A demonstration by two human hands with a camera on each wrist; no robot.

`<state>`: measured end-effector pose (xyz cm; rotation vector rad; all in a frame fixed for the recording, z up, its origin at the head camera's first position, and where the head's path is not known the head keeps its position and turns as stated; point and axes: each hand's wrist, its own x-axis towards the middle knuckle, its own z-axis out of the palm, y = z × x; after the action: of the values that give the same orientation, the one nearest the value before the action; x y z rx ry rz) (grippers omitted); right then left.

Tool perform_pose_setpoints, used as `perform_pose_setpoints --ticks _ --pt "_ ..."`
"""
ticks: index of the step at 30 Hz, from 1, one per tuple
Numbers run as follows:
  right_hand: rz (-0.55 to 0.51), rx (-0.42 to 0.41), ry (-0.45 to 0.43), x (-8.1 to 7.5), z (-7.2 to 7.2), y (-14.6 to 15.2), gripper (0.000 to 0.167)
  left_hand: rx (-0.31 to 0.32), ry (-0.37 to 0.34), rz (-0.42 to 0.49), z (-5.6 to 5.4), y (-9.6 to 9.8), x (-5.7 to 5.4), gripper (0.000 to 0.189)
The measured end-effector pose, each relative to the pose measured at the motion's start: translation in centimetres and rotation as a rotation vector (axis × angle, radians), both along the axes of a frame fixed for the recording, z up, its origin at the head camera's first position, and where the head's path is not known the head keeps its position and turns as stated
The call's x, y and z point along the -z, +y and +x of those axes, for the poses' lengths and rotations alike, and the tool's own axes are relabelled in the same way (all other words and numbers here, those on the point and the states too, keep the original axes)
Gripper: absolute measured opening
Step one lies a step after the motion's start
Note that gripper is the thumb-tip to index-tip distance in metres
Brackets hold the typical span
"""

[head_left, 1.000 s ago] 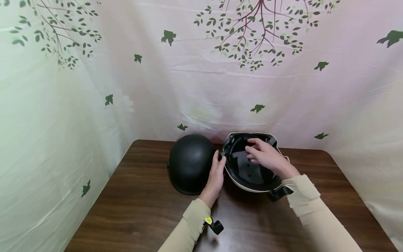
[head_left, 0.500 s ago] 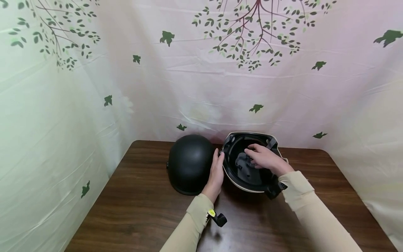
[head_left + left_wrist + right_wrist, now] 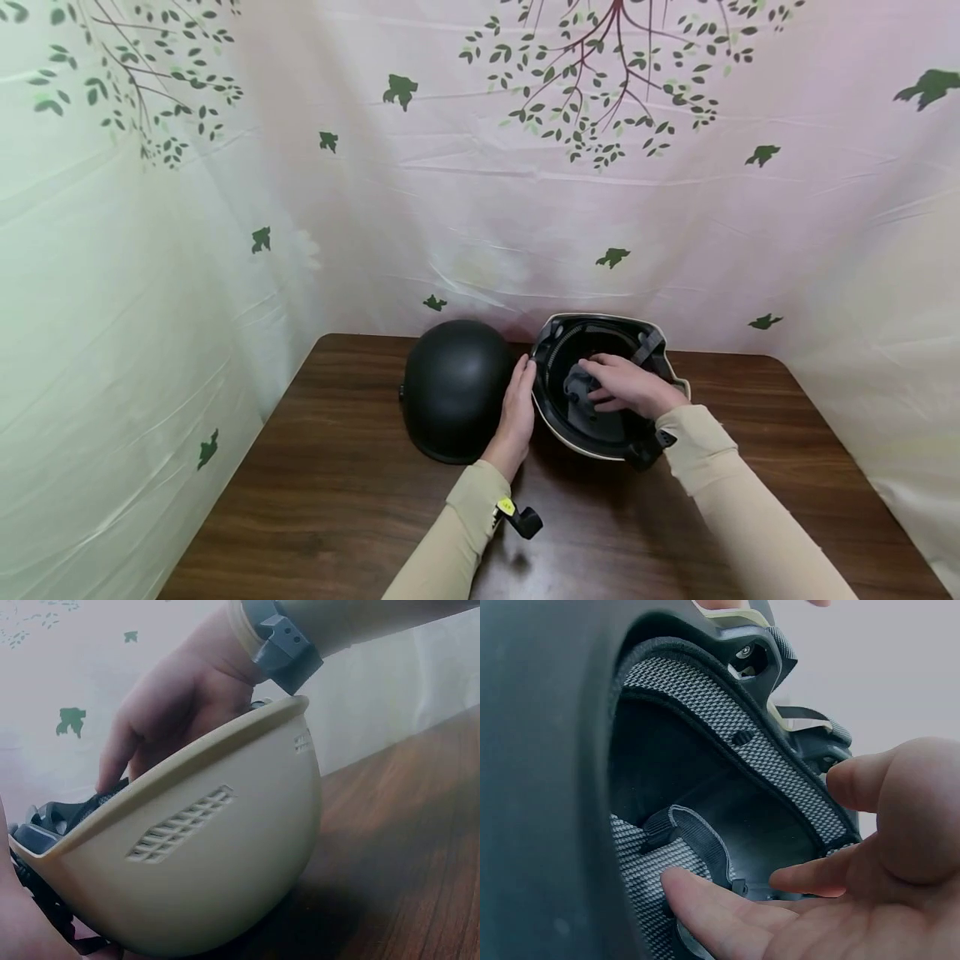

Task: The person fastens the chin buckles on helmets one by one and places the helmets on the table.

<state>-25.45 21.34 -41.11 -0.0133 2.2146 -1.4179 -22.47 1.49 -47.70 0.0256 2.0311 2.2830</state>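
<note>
While our L hand (image 3: 516, 417) lies along the L rim of the beige helmet (image 3: 202, 877), our R hand (image 3: 630, 387) is down inside it. That helmet sits upside down & tilted near the back of the brown table (image 3: 330, 517), opening toward us. Just L of it is the black helmet (image 3: 457, 392), dome up, w/ our L hand btwn the two.

L fingers look fairly straight vs. the beige rim, touching rather than clenched; thumb pos. is hidden in head view. R hand is loose, fingers apart & slightly bent, grasping nothing; in R wrist view one fingertip lies on a grey woven pad (image 3: 652, 862), tho we can't tell how hard it presses. A dark strap loop (image 3: 705, 832) is next to that fingertip, & a woven band (image 3: 735, 724) runs round the interior.

L wrist view gives us a slatted vent (image 3: 184, 825) on the beige shell, plus black straps (image 3: 56, 911) by our L hand. Behind the table hangs pale cloth (image 3: 480, 200) w/ printed branches & green birds.
</note>
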Motion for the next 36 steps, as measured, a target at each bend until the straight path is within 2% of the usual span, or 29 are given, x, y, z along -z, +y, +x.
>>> perform_pose_setpoints --ticks 9,17,23,30,36 --pt "-0.038 0.000 -0.018 0.8 0.0 0.3 0.073 -0.010 0.060 -0.012 0.1 -0.3 -0.4 0.071" --pt "-0.114 0.017 -0.050 0.8 0.3 0.9 0.073 0.005 0.108 0.023 0.1 -0.4 -0.6 0.066" --pt "-0.116 0.021 -0.044 0.8 0.3 0.9 0.070 0.003 0.148 0.027 0.3 -0.5 -1.0 0.065" --pt "-0.157 0.039 -0.030 0.4 0.6 1.0 0.063 -0.030 0.207 -0.020 0.4 -0.8 -1.5 0.061" --pt "-0.192 0.053 0.021 0.0 0.8 1.2 0.066 -0.070 0.272 -0.124 0.5 -1.1 -2.0 0.061"
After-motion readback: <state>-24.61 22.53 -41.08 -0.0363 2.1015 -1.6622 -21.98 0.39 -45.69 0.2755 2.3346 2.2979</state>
